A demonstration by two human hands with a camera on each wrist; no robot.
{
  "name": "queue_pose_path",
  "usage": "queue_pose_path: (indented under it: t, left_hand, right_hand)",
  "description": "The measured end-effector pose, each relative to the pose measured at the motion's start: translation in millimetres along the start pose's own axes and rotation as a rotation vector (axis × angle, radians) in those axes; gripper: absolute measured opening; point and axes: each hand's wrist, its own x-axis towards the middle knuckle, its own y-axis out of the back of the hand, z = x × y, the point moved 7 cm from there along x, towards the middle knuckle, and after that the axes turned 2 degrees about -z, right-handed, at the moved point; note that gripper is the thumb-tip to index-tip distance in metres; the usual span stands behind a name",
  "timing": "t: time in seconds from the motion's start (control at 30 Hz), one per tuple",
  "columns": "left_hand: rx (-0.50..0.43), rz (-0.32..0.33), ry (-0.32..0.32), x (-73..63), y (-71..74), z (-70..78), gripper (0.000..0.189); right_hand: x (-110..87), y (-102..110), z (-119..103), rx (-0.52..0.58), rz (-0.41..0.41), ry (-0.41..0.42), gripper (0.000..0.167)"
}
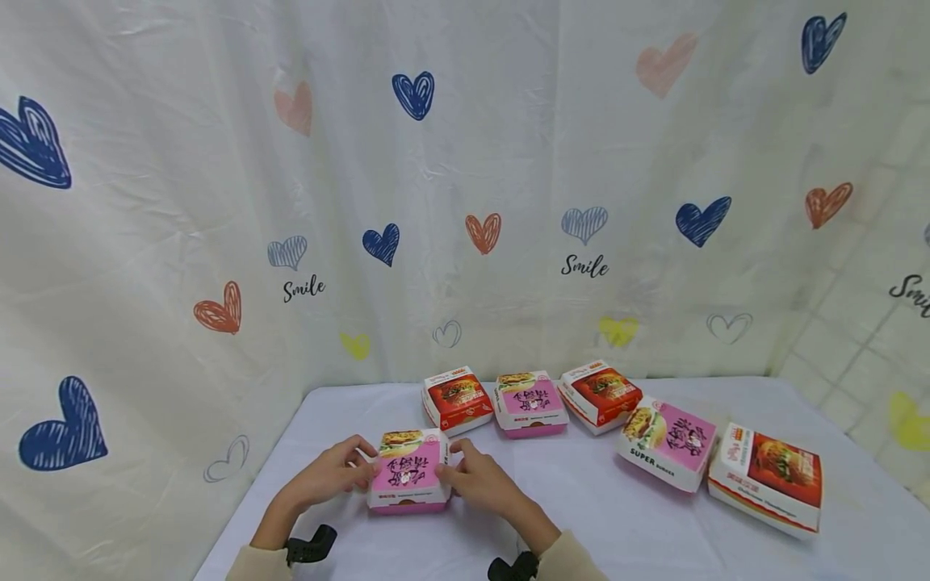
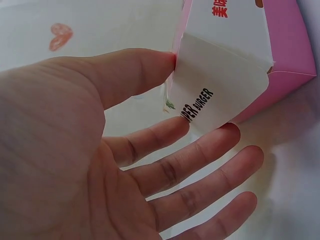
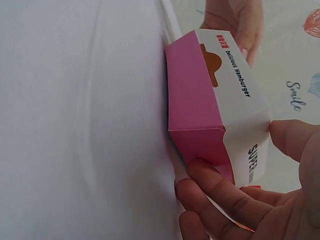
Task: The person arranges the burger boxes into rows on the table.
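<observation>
A pink and white burger box (image 1: 409, 472), closed, sits at the front left of the table between both hands. At its left side is the left hand (image 1: 336, 470). The left wrist view shows that thumb on the lid's edge (image 2: 227, 77), with nearly straight fingers (image 2: 175, 170) along the side flap. On the other side, the right hand (image 1: 483, 476) grips the box. In the right wrist view its thumb touches the lid's upper edge, and bent fingers (image 3: 225, 195) reach the lower side of the box (image 3: 197, 90).
Behind stand a red burger box (image 1: 458, 401), a pink one (image 1: 531, 403) and another red one (image 1: 600, 395). To the right lie a pink box (image 1: 668, 442) and a red box (image 1: 766, 478). A white cloth covers the table (image 1: 581, 524); a heart-printed curtain (image 1: 508, 161) hangs behind.
</observation>
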Motion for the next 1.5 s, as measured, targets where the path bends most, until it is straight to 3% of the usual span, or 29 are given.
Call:
queue_pose_path:
  t: [0.8, 1.2, 1.5]
  left_hand:
    - [0.033, -0.015, -0.033, 7.4, -18.5, 14.4, 0.038]
    - [0.062, -0.064, -0.017, 4.0, -26.2, 15.6, 0.061]
    - [0.032, -0.093, -0.014, 5.1, -29.0, 17.6, 0.067]
  right_hand:
    - [0.3, 22.6, 16.5, -0.015, -0.058, -0.011, 0.075]
    - [-1.9, 23.6, 17.9, -0.010, -0.084, 0.028, 0.079]
    - [-1.2, 27.4, 18.2, -0.010, -0.076, 0.023, 0.078]
